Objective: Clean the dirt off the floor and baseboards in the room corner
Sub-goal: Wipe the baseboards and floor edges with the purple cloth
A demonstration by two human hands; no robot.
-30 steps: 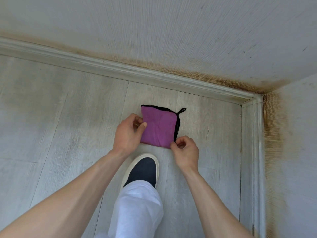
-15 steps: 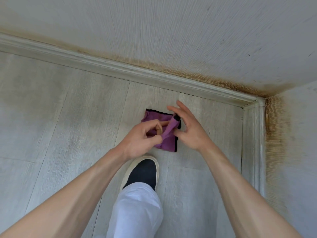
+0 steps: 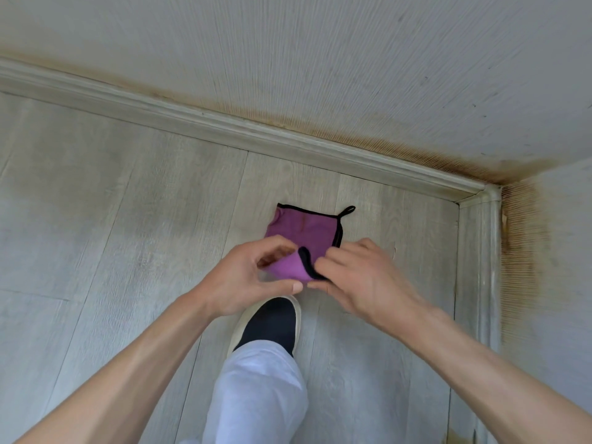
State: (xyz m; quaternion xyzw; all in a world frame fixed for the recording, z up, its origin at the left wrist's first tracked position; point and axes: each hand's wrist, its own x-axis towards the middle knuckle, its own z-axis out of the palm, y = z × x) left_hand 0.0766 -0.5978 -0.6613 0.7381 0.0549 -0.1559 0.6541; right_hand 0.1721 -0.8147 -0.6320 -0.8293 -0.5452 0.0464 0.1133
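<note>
A purple microfibre cloth with black edging and a small hanging loop (image 3: 304, 229) lay folded on the pale grey wood-plank floor (image 3: 112, 219), near the room corner where two dirty grey baseboards (image 3: 288, 139) met. The left hand (image 3: 246, 280) had its grip curled round the cloth's near fold, thumb beneath and fingers above. The right hand (image 3: 358, 277) pinched the black-trimmed edge of the same fold, fingers bent close. Brown grime streaked the ribbed white wall (image 3: 352, 59) just above the baseboards. A black slip-on shoe with a white sole (image 3: 272, 322) stood below both hands.
</note>
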